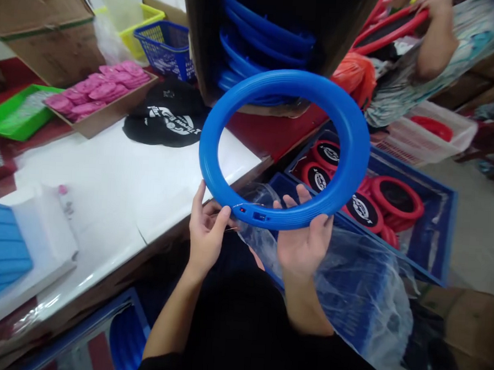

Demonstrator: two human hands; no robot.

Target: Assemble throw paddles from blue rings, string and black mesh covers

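A blue plastic ring (289, 79) is held up in front of me, tilted, over the table's edge. Its near side carries a small red spot and a dark slot. My left hand (206, 235) grips the ring's lower left, the thumb in front beside the red spot. My right hand (304, 243) supports the lower right from beneath, its thumb on the outer side and several fingertips showing through the opening. A black fabric piece (168, 114) with white print lies on the white table (93, 182) left of the ring.
An open carton (200, 44) of blue rings stands behind. Pink pieces fill a cardboard tray (114, 103). A blue crate (445, 228) at right holds red-rimmed discs; clear plastic (374, 291) drapes below. Another person's arm (436, 51) holds a red ring (389, 32) at upper right.
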